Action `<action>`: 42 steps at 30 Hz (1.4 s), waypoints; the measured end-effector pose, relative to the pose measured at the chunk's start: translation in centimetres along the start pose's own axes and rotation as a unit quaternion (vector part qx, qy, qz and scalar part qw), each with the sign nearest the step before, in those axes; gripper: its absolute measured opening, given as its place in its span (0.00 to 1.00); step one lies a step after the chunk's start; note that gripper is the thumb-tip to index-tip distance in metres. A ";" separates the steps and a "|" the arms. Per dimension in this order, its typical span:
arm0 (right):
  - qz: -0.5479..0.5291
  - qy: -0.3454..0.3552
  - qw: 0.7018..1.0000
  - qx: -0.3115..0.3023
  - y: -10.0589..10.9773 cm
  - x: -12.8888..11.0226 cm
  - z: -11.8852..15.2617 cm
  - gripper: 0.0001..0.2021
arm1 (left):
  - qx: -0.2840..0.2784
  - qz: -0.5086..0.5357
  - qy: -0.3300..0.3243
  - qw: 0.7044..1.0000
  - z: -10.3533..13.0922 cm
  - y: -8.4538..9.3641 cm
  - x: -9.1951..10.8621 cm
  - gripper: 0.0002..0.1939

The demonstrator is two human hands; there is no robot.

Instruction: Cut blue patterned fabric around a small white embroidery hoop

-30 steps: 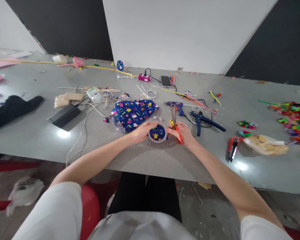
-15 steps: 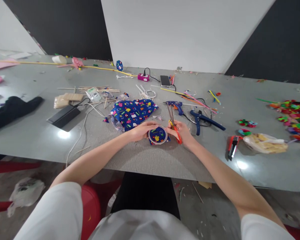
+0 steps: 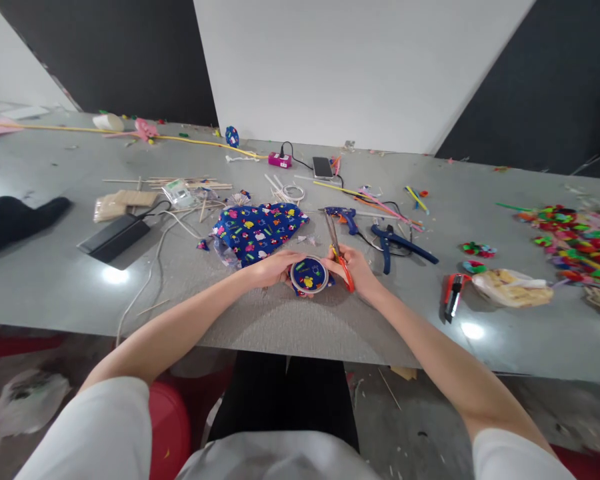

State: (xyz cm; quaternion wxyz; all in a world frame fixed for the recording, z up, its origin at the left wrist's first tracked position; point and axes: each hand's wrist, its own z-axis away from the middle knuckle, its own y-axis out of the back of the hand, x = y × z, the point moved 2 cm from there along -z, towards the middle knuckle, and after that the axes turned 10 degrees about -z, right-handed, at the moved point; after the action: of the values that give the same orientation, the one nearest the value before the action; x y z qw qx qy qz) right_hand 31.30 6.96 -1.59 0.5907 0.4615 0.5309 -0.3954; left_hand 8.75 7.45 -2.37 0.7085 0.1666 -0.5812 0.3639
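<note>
A round white ring [image 3: 324, 280] with blue cartoon-print fabric [image 3: 307, 272] across it is between my hands near the table's front edge. Fabric edges stick out below the ring. My left hand [image 3: 275, 268] grips its left side; some of those fingers are hidden beneath. Orange-handled scissors [image 3: 336, 245] are in my right hand [image 3: 355, 270], blades pointing away from me. That hand's fingers also touch the ring's right side. Just beyond my left hand lies a larger piece of the same blue fabric [image 3: 257, 230].
Past my right hand lie a blue glue gun [image 3: 343, 217] and blue-handled pliers [image 3: 403, 245]. A red utility knife [image 3: 453, 297] and a plastic bag [image 3: 513, 288] are farther right. To the left are a black adapter box [image 3: 115, 239], a white cable [image 3: 155, 270] and wooden sticks [image 3: 190, 183].
The whole view has shifted slightly, so most things appear farther left. Fabric below the ring looks more folded, and fingertips now show under its lower edge. The scissors stay in my right hand.
</note>
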 end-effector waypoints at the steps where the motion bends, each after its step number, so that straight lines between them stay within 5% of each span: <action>1: -0.002 -0.003 1.000 0.000 0.0 0.0 0.0 0.22 | 0.020 -0.005 0.006 1.000 -0.1 0.1 -0.1 0.23; 4: -0.015 -0.012 1.000 -0.002 -0.1 -0.2 0.1 0.22 | 0.057 -0.015 0.014 0.998 -0.1 0.3 -0.1 0.23; 12: -0.003 0.006 1.000 0.000 -0.1 -0.3 0.1 0.21 | 0.026 0.013 0.010 1.000 -0.1 0.1 0.1 0.19; 18: 0.004 0.033 0.998 0.048 1.2 0.4 -0.5 0.21 | 0.119 0.088 0.007 0.989 -0.5 1.0 0.4 0.05; 22: 0.022 0.018 0.998 0.053 2.6 -0.8 -0.7 0.24 | 0.184 0.138 -0.014 0.973 -0.5 2.6 1.6 0.05; 27: 0.088 0.024 0.995 -0.040 3.2 -3.6 0.1 0.27 | 0.219 0.197 -0.025 0.955 -0.4 5.2 2.9 0.09; 33: 0.147 -0.087 0.944 -0.283 3.7 -4.7 1.7 0.26 | 0.204 0.252 -0.013 0.946 0.1 6.1 3.7 0.11; 42: 0.225 -0.091 0.933 -0.267 3.8 -4.9 2.1 0.25 | 0.177 0.219 0.003 0.960 0.5 3.6 3.8 0.09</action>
State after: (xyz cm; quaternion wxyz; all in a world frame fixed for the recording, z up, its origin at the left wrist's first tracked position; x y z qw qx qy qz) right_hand 34.88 5.84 3.76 0.8116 0.3561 0.4427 -0.1362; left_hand 6.05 10.85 0.71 0.5729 0.1565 -0.5275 0.6075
